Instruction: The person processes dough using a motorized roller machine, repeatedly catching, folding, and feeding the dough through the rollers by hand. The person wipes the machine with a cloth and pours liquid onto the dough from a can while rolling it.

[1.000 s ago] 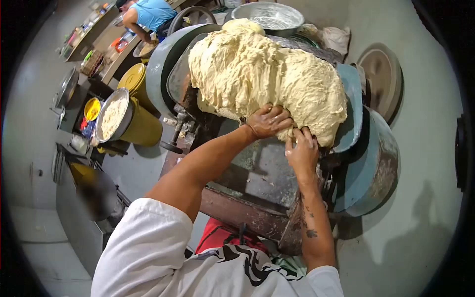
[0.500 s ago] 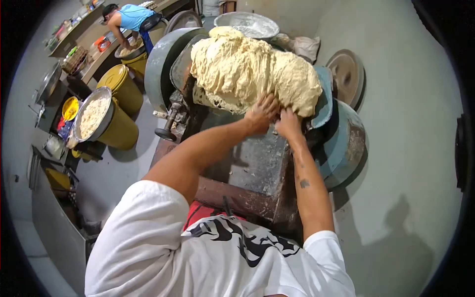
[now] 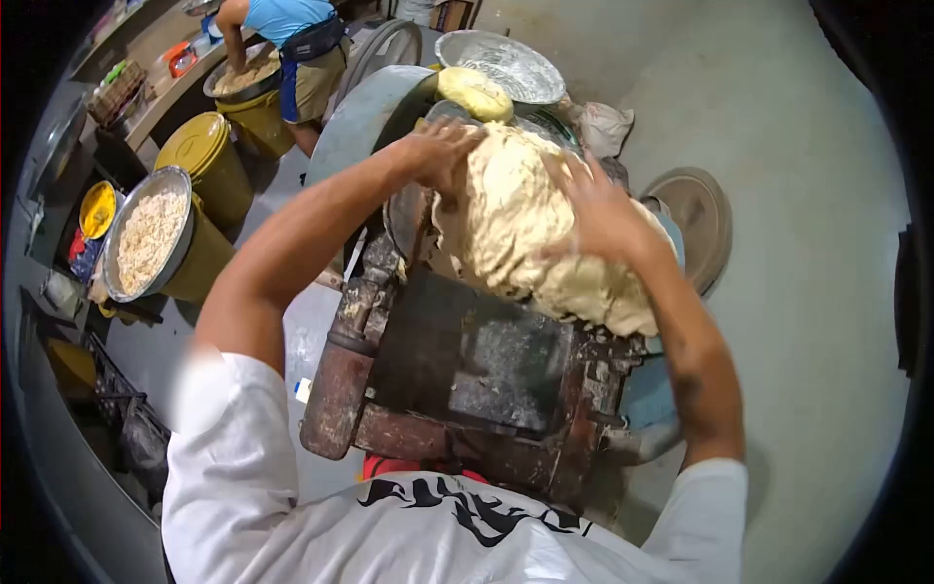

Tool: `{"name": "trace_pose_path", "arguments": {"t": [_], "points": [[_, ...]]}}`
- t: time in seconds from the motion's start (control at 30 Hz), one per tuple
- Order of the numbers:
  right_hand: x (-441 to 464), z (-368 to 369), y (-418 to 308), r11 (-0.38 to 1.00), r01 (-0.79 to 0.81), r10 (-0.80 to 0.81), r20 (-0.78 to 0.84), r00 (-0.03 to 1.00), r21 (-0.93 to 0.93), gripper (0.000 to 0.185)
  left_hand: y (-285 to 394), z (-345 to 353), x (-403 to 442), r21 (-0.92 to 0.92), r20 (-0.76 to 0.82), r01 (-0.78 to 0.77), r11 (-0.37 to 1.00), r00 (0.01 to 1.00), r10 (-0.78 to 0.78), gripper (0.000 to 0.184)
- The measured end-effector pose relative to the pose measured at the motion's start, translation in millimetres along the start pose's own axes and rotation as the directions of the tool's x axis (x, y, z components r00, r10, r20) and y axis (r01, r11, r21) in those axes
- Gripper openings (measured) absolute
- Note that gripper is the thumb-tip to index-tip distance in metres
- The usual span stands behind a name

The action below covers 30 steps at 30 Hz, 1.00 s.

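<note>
A large, pale yellow mass of dough (image 3: 525, 209) lies across the far end of a dark red machine frame (image 3: 457, 438), its lower edge hanging toward me. My left hand (image 3: 443, 151) touches the dough's upper left side, fingers stretched over its edge. Across the upper right of the dough lies my right hand (image 3: 608, 209), its fingers spread and somewhat blurred. Both hands are open against the dough. Behind it, a smaller smooth yellow lump (image 3: 475, 94) shows. In front of the dough is a floury metal plate (image 3: 506, 365) inside the frame.
A floury metal basin (image 3: 506, 63) and a white sack (image 3: 605, 128) stand behind the machine. At left are a basin of crumbly mix (image 3: 151, 238) on a yellow drum and a lidded yellow drum (image 3: 204, 161). A co-worker (image 3: 292, 39) bends over another basin. A round lid (image 3: 691, 224) leans right.
My hands have left the dough's lower front edge and moved up, apart, onto its far left and right. The dough's left part has shifted right, exposing the smaller lump. My view has shifted.
</note>
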State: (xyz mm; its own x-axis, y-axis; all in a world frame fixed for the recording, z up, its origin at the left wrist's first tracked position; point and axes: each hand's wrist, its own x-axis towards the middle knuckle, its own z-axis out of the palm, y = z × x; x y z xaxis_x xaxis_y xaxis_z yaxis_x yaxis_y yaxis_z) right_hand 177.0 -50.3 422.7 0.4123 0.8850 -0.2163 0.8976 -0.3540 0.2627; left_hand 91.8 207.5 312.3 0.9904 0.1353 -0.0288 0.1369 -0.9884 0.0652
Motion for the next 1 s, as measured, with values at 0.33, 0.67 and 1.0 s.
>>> {"name": "trace_pose_path", "arguments": {"t": [0.33, 0.67, 1.0], "points": [[326, 89, 49, 0.842, 0.141, -0.377, 0.382, 0.844, 0.52, 0.069, -21, 28, 60, -0.353, -0.108, 0.085, 0.932, 0.985, -0.131, 0.094], [4, 61, -98, 0.817, 0.576, -0.573, -0.174, 0.801, -0.04, 0.05, 191, 125, -151, -0.877, -0.184, 0.209, 0.433, 0.686, -0.704, 0.045], [-170, 238, -19, 0.779, 0.624, -0.554, -0.529, 0.643, -0.059, 0.022, 416, 209, -95, -0.885, -0.301, -0.029, 0.466, 0.798, -0.522, 0.051]]}}
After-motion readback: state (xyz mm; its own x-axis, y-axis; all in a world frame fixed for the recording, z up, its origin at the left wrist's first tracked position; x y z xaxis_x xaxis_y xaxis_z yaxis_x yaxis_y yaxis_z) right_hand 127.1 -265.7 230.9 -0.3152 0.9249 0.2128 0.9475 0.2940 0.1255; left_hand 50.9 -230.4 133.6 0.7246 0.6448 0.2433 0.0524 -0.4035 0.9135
